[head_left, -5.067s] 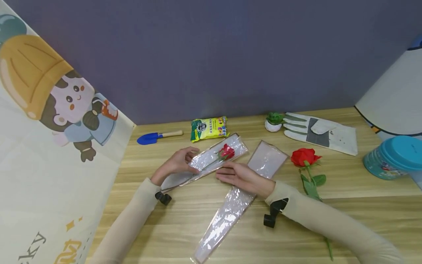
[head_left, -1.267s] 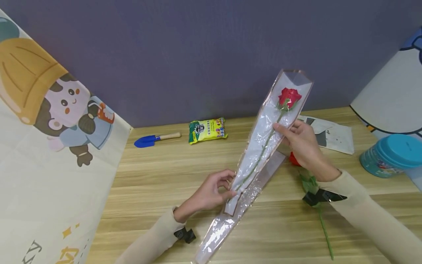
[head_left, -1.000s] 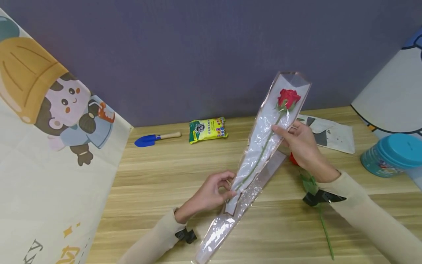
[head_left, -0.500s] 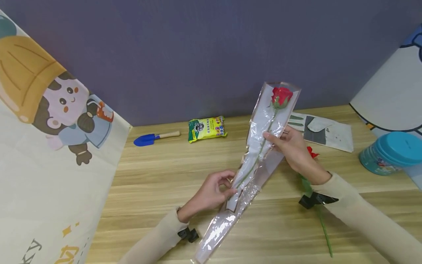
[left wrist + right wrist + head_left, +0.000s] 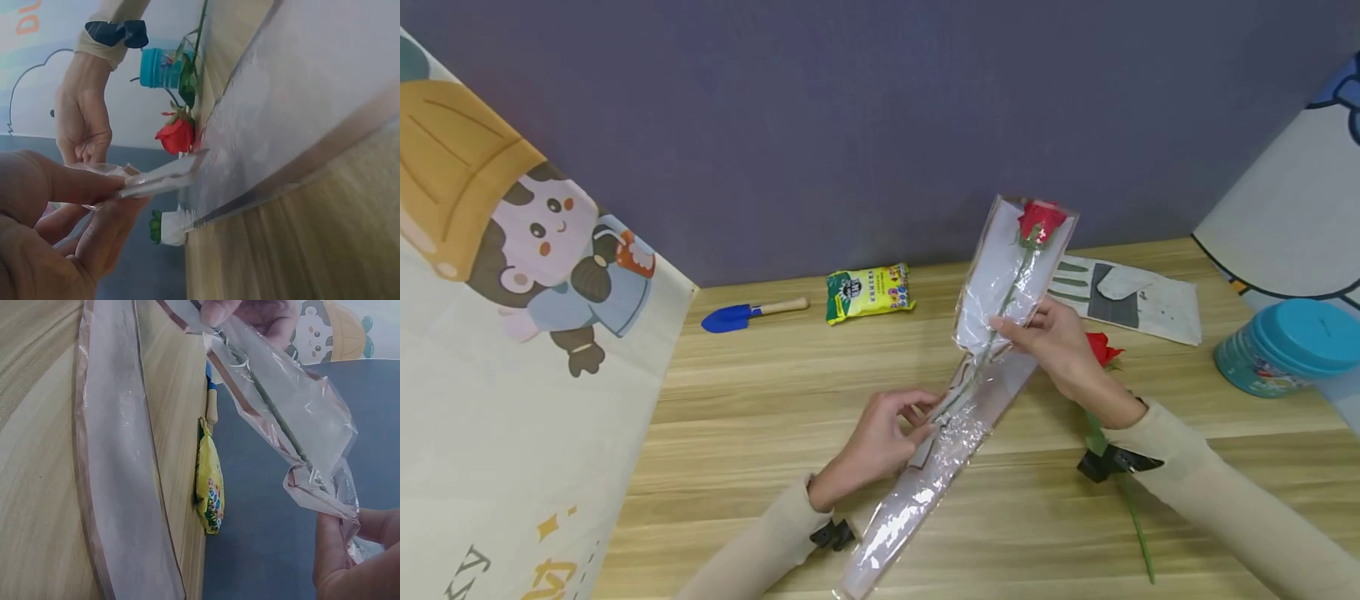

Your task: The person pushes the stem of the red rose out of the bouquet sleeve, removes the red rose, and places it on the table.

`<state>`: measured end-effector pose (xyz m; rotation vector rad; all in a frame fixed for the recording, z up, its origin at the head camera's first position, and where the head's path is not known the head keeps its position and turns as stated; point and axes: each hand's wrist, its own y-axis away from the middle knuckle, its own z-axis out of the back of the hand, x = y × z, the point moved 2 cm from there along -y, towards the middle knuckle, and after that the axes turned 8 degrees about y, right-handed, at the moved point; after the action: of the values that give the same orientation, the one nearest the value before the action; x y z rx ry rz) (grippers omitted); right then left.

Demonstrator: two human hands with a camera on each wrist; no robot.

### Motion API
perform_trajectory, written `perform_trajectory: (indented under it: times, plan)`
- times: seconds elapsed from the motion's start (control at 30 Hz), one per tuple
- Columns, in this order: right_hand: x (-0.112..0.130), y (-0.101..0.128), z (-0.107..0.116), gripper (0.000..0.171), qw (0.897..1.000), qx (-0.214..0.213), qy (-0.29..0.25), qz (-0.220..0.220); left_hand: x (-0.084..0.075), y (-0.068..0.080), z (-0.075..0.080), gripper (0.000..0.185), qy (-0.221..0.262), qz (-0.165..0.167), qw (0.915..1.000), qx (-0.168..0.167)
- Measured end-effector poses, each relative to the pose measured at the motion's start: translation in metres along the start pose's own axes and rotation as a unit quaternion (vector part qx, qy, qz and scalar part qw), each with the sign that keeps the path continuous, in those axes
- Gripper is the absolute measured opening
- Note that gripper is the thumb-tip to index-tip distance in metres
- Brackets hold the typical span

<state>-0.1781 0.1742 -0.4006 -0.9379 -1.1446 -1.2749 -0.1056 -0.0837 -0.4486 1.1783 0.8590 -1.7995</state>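
A red rose [image 5: 1041,222] sits inside a clear flower sleeve [image 5: 983,287] with white backing, tilted with the bloom at its upper right. My right hand [image 5: 1063,346] pinches the sleeve and stem midway, thumb in front. Lower down, my left hand [image 5: 880,437] pinches the narrow end between thumb and fingers. In the right wrist view the sleeve is creased and buckled near my right hand, with the green stem [image 5: 269,400] running through it. Below, a second sleeve [image 5: 891,525] lies flat on the table, no flower showing in it.
Another red rose [image 5: 1101,347] lies on the table, partly hidden by my right arm. A work glove [image 5: 1157,308], a blue-lidded tub [image 5: 1285,346], a yellow packet [image 5: 871,293] and a blue trowel [image 5: 730,319] line the back. A small potted succulent [image 5: 169,227] shows in the left wrist view.
From lying low at the left, the sleeved rose was raised and turned bloom-up. Over the last second my right hand moved down and left, and the sleeve buckled in the middle.
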Motion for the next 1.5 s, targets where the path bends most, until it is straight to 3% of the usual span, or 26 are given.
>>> perform_trajectory:
  times: [0.37,0.8,0.93,1.13,1.33,1.5]
  plan:
    - [-0.002,0.002,-0.006,0.032,0.999,0.009,0.046,-0.008,0.000,-0.001,0.003,0.037,-0.018,-0.017,0.9993,-0.029]
    - [-0.003,0.003,-0.008,0.043,0.996,0.003,0.088,-0.006,0.002,-0.008,0.003,0.039,0.003,0.004,0.9999,-0.010]
    - [-0.003,0.003,-0.007,0.039,0.999,-0.003,0.047,-0.003,0.003,-0.008,0.002,0.040,0.016,0.015,0.9997,0.006]
    - [0.002,0.000,0.000,0.018,0.999,-0.027,-0.023,0.010,0.005,-0.006,-0.001,0.043,0.029,0.049,0.9980,0.026]
    - [0.011,-0.007,0.017,0.015,0.986,-0.056,-0.153,0.045,0.008,-0.004,-0.002,0.050,0.042,0.074,0.9953,0.047]
    - [0.015,-0.008,0.024,0.019,0.985,-0.039,-0.166,0.041,0.007,-0.007,0.000,0.064,0.061,0.084,0.9923,0.067]
